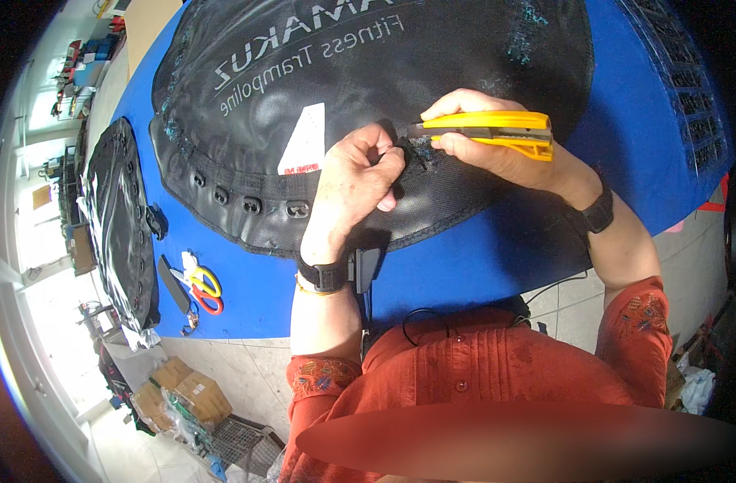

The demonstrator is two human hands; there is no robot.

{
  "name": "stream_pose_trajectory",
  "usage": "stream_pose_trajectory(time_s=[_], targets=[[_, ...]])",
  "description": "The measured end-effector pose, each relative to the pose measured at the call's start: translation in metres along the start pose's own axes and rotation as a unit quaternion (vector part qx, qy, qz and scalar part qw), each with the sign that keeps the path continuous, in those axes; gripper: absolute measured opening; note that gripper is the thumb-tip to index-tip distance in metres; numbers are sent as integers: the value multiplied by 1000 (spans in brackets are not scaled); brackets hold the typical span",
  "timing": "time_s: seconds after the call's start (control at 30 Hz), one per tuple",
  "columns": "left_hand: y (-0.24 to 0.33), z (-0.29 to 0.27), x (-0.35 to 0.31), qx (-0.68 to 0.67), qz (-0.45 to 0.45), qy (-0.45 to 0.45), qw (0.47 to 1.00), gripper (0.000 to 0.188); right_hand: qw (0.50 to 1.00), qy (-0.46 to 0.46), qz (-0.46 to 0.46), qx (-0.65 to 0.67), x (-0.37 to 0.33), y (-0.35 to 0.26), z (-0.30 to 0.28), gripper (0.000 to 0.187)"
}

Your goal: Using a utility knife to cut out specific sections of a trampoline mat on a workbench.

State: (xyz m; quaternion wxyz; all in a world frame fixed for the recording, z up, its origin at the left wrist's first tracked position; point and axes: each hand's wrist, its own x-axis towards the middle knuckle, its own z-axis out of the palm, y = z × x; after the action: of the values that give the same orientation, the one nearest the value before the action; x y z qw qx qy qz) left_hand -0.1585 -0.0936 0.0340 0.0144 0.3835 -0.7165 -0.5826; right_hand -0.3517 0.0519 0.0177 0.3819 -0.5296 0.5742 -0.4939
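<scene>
A large round black trampoline mat point(336, 88) with pale lettering lies in front of me. Black plastic loops point(252, 205) line its near-left border. In my right hand point(492, 153) is a yellow utility knife point(496, 125), its blade pointing left at loose dark threads point(421, 158) on the mat's border. My left hand point(360, 173) rests on the border just left of those threads. Its fingers are closed in a pinch, and what lies between them is hidden. A white tapered label point(305, 138) with red marks lies beside my left hand.
Scissors point(200, 283) with yellow and red handles lie at the left on the blue table point(263, 298). Another black mat point(118, 225) is by the left edge. Clear plastic with rows of black pieces point(694, 105) lies far right. Cardboard boxes point(199, 396) stand on the floor.
</scene>
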Motion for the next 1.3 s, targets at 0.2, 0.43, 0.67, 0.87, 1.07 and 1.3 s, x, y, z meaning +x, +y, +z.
stream_pose_trajectory(time_s=[0.2, 0.43, 0.67, 0.87, 1.07, 1.3], targets=[[2, 0, -1, -7, -4, -1, 1000, 13, 1000, -5, -5, 9, 0, 0, 0, 26], [2, 1, -2, -1, -1, -3, 1000, 17, 1000, -1, 3, 9, 0, 0, 1, 27], [2, 0, -1, -7, 1, -2, 1000, 15, 1000, -3, -15, 10, -1, 0, 1, 27], [3, 0, -1, -2, -3, -5, 1000, 13, 999, 4, -33, 5, -1, 6, 3, 27], [2, -1, -2, 2, -4, -1, 1000, 12, 1000, -29, -10, -4, 0, -2, -2, 27], [0, 0, 0, 0, 5, -3, 1000, 12, 999, -31, 4, -19, -1, 2, -4, 26]])
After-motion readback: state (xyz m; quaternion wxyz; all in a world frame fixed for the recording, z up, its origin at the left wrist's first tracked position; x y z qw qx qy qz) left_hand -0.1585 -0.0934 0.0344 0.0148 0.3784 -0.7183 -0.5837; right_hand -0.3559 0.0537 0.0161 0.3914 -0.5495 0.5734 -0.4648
